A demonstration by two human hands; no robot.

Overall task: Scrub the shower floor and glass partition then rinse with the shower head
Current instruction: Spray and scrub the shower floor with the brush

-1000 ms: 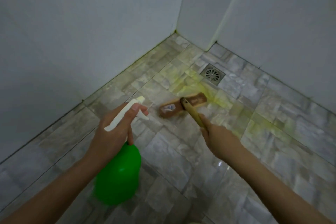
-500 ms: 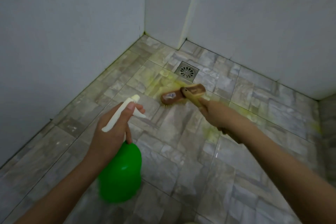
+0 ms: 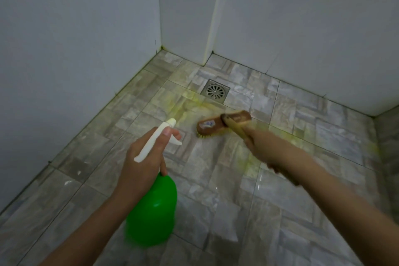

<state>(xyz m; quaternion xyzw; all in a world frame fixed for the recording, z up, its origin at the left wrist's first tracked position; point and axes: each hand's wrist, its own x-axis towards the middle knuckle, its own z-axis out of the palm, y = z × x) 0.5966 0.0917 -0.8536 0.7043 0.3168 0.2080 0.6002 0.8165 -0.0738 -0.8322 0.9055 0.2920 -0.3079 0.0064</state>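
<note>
Near the drain (image 3: 215, 91), my right hand (image 3: 264, 149) grips the brush (image 3: 223, 123) handle; my left hand (image 3: 143, 157) wraps the spray bottle (image 3: 152, 211), finger on its trigger.

The sticker (image 3: 207, 124) on the brush (image 3: 218, 125) is too blurred to read.

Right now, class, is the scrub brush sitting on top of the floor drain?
No: the scrub brush rests on the tiled floor on the person's side of the drain, leaving the grate uncovered.
</note>
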